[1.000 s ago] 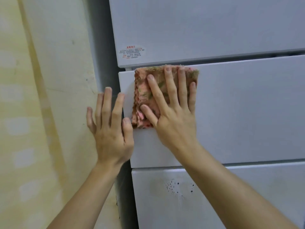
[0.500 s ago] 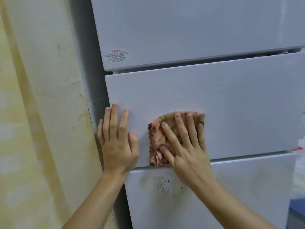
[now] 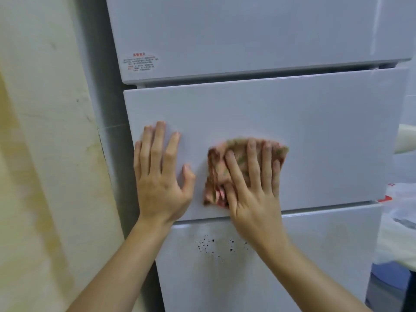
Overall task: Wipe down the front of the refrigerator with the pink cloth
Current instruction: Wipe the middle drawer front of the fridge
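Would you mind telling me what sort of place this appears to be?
Probably a home kitchen or utility corner: a white multi-door refrigerator stands tight against a stained yellowish wall, with plastic bags piled at its right side.

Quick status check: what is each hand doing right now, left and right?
Left hand: open, flat against the middle refrigerator panel, holding nothing.
Right hand: open, fingers spread, pressing the pink cloth onto the same panel.
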`<action>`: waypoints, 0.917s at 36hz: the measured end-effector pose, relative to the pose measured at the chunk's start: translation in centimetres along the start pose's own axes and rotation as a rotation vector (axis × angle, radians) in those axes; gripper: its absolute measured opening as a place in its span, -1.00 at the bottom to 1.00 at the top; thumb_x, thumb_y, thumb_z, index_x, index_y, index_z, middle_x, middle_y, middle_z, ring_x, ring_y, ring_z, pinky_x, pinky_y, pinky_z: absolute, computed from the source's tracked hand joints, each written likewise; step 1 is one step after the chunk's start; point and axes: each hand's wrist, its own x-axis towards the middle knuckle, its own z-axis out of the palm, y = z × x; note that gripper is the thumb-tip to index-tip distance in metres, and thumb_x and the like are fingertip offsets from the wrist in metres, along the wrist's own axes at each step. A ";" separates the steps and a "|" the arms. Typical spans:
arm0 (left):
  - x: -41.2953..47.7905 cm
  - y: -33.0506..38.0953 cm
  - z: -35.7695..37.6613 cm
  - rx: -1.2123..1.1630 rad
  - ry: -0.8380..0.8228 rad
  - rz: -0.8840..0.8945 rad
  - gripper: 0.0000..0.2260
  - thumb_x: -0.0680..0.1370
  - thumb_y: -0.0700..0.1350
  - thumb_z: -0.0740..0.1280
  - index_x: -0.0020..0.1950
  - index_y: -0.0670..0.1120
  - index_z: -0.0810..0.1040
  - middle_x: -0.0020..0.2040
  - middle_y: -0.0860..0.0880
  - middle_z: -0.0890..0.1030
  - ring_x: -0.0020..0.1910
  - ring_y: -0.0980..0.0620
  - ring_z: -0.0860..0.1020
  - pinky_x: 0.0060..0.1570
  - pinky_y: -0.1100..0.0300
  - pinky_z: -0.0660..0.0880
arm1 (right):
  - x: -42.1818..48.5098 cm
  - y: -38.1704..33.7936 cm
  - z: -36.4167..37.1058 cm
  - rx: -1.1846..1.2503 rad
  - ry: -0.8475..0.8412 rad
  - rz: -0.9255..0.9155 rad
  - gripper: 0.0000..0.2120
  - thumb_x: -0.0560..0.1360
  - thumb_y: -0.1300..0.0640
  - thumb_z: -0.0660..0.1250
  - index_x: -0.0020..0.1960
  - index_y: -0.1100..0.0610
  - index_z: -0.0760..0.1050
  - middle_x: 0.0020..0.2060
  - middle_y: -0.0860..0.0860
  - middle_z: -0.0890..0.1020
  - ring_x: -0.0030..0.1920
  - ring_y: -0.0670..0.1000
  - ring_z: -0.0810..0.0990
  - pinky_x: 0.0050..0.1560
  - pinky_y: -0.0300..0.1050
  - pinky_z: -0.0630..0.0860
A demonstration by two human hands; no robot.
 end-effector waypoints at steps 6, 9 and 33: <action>0.0 0.3 -0.3 0.008 -0.016 -0.011 -0.49 0.63 -0.09 0.25 0.58 -0.19 0.39 0.64 -0.22 0.27 0.67 -0.23 0.15 0.66 -0.16 0.01 | -5.1 3.8 -0.9 -0.032 -0.167 -0.151 -0.41 0.70 -0.03 0.13 0.69 -0.15 0.06 0.70 0.04 0.03 0.69 0.18 0.00 0.68 0.14 -0.10; -0.1 0.7 -0.3 0.009 -0.023 -0.014 -0.47 0.60 -0.11 0.26 0.58 -0.17 0.38 0.65 -0.20 0.26 0.67 -0.21 0.15 0.65 -0.19 0.02 | -2.6 4.0 -1.9 -0.013 -0.160 -0.125 -0.42 0.69 0.00 0.14 0.68 -0.12 0.11 0.70 0.05 0.06 0.69 0.17 0.01 0.68 0.14 -0.08; -0.5 4.8 1.5 0.099 -0.019 -0.008 -0.35 0.49 -0.12 0.31 0.60 -0.17 0.35 0.65 -0.17 0.28 0.66 -0.20 0.19 0.60 -0.34 0.01 | -6.5 8.1 -1.6 -0.003 -0.125 -0.083 -0.48 0.73 -0.13 0.03 0.67 -0.10 0.12 0.70 0.06 0.02 0.69 0.18 -0.01 0.68 0.16 -0.08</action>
